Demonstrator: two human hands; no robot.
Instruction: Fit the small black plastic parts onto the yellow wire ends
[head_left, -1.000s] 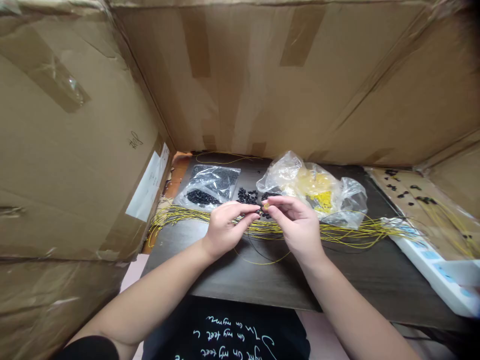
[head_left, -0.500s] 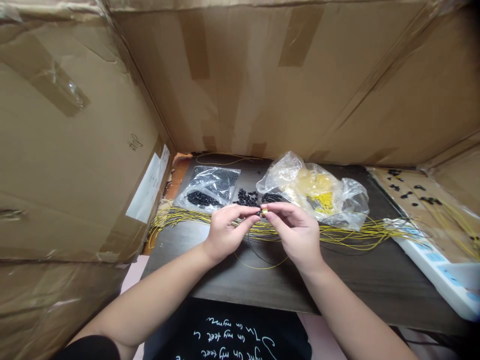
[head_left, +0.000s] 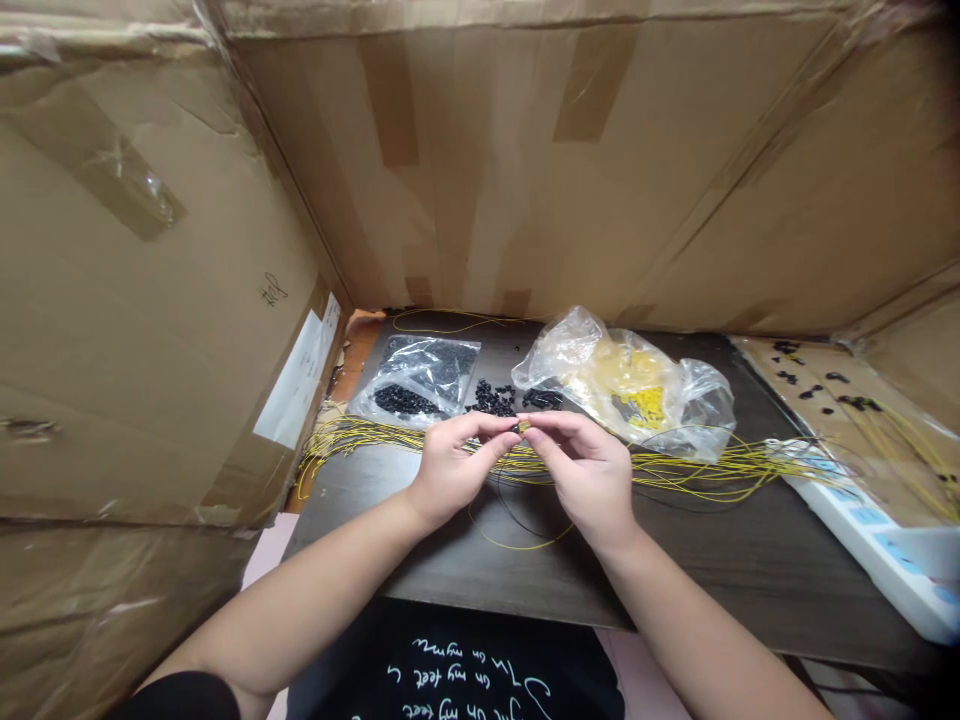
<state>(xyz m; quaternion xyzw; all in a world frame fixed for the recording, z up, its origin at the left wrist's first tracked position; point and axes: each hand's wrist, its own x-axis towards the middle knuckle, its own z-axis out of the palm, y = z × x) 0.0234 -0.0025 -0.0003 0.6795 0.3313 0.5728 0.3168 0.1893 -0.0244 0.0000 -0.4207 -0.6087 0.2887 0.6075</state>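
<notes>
My left hand (head_left: 459,465) pinches a small black part (head_left: 516,428) between thumb and forefinger. My right hand (head_left: 583,470) is closed on a small yellow part (head_left: 525,427), pressed up against the black one. Fine details of both parts are too small to make out. Beneath the hands runs a long bundle of thin yellow and black wires (head_left: 690,470). A looped yellow wire (head_left: 517,547) and a black one hang down below the fingers. Just behind the hands lies a heap of small black pieces (head_left: 491,398).
At the back left is a clear bag of black pieces (head_left: 416,375); right of it, an open plastic bag with yellow pieces (head_left: 641,400). A white power strip (head_left: 877,530) and cardboard with scattered black parts (head_left: 817,385) lie at right. Cardboard walls (head_left: 480,200) enclose the table (head_left: 450,560).
My right hand has shifted slightly left, bringing the yellow part closer to the black one. Less of the yellow part shows between the fingertips.
</notes>
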